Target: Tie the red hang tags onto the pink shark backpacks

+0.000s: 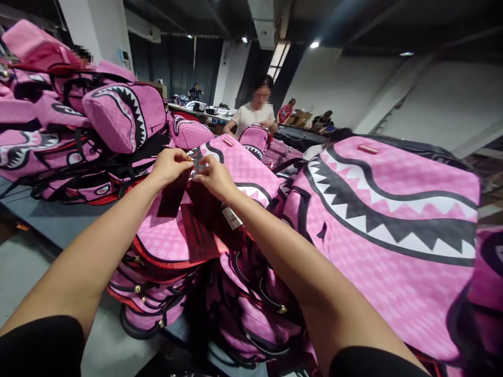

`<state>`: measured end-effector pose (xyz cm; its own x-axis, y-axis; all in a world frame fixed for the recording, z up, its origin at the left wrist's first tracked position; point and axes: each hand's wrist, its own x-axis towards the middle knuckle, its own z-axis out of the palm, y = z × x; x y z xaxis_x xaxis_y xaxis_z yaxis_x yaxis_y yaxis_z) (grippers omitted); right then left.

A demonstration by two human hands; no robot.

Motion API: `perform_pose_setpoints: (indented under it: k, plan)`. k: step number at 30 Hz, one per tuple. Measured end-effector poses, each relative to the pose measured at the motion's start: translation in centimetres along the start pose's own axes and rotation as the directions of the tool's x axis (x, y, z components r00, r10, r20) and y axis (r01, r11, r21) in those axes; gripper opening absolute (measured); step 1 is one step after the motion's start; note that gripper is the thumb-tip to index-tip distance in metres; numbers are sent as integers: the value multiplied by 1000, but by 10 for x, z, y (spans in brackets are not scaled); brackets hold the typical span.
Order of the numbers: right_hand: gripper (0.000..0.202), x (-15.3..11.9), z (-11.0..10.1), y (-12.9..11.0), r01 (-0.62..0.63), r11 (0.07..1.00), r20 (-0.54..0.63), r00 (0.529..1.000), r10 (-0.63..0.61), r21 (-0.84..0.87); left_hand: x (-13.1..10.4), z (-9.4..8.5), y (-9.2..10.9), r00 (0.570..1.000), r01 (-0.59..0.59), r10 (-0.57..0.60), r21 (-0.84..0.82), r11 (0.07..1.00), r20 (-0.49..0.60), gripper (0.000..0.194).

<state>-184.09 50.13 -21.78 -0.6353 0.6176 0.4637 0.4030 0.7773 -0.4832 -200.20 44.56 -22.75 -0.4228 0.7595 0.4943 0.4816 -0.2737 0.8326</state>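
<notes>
My left hand (172,166) reaches forward with thumb and forefinger pinched on something too small to make out. Close beside it, my right hand (215,177) has its fingers curled in at a dark, shiny piece (197,162); what it grips is partly hidden. Below the hands hang a dark tag (170,201) and a dark red see-through piece (199,235). A white label (232,218) shows under my right wrist. Both hands are over a pink backpack (251,165) with a shark-mouth print, on top of a stack of pink bags (165,238).
On the right stands a large pink shark-mouth backpack (393,209). Piled pink bags (126,115) cover the table (43,220) on the left. Across the table a person (254,112) in a white top handles a small pink backpack (254,140). Other people are farther back.
</notes>
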Motion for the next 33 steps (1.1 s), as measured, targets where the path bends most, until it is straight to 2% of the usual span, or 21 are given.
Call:
perform_pose_setpoints:
  k: [4,9,13,15,17,19,23,26,29,31,33]
  plan:
    - [2,-1,6,7,-55,994,7,998,56,-96,1,-1,-19,998,50,-53,-189,981,-13,23]
    - [7,7,18,8,-82,992,59,994,87,-93,3,6,-27,991,62,-25,-274,960,135,24]
    - [13,8,22,-1,-118,976,91,987,136,-182,10,8,-31,992,44,-12,-252,967,128,18]
    - [12,5,21,-6,-114,967,82,987,136,-229,12,8,-32,977,47,12,-269,962,212,18]
    - [15,3,19,-9,-107,962,76,989,129,-252,14,8,-31,941,63,37,-282,957,336,21]
    - [15,3,16,-8,-96,966,79,990,118,-239,15,8,-31,918,70,39,-259,963,394,19]
    - [15,7,12,2,-109,982,54,992,118,-153,17,8,-30,926,88,-4,-204,975,378,13]
    - [15,8,13,10,-154,988,113,982,151,20,15,6,-28,909,107,-15,-199,974,416,13]
    - [17,5,10,15,-212,966,172,967,186,150,14,3,-26,884,63,32,-186,981,467,15]
    - [19,0,-1,18,-228,970,161,964,212,85,17,1,-26,883,31,44,-152,988,467,17]
    - [16,-6,-16,23,-184,980,112,975,191,-70,20,1,-28,915,69,-15,-118,991,404,15]
